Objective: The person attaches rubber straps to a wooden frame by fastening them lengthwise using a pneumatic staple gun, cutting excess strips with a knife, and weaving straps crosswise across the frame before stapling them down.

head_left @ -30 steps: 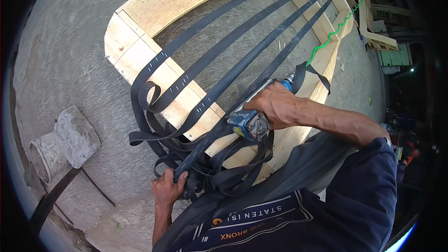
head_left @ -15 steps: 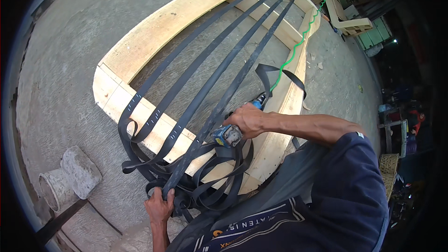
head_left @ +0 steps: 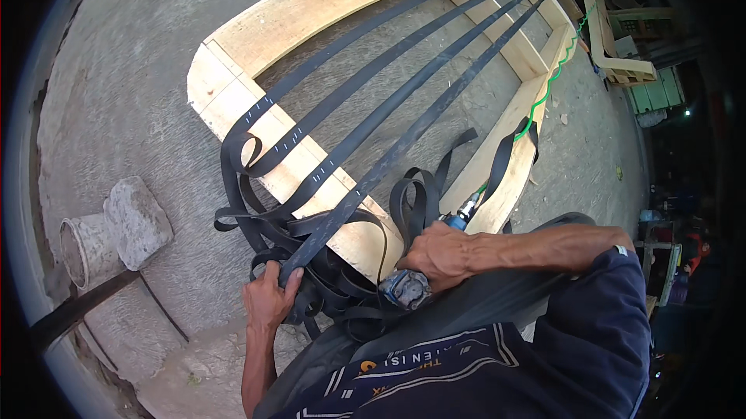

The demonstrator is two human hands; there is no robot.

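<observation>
My left hand [head_left: 268, 296] is closed around the nearest black webbing strap [head_left: 330, 225], pulling it over the near end of the pale wooden frame [head_left: 225, 93]. Three more black straps lie side by side across that end, with rows of staples in them where they cross the wood. My right hand [head_left: 441, 254] wraps around a blue air staple gun [head_left: 407, 289], held low beside the frame's near corner, close to my leg. Its handle is mostly hidden by my fingers. Loose loops of black webbing [head_left: 361, 322] hang below the frame end, between my hands.
A green coiled air hose [head_left: 550, 91] runs along the frame's right side to the gun. At the left, a pale rough block [head_left: 140, 221] leans against a dirty white bucket [head_left: 84, 246] on the concrete floor. More wooden framing [head_left: 594, 31] stands at the far right.
My right hand has drawn the staple gun off the strap, down and rightward toward my leg. My left hand keeps its hold on the strap. The view has shifted, so the frame sits further right.
</observation>
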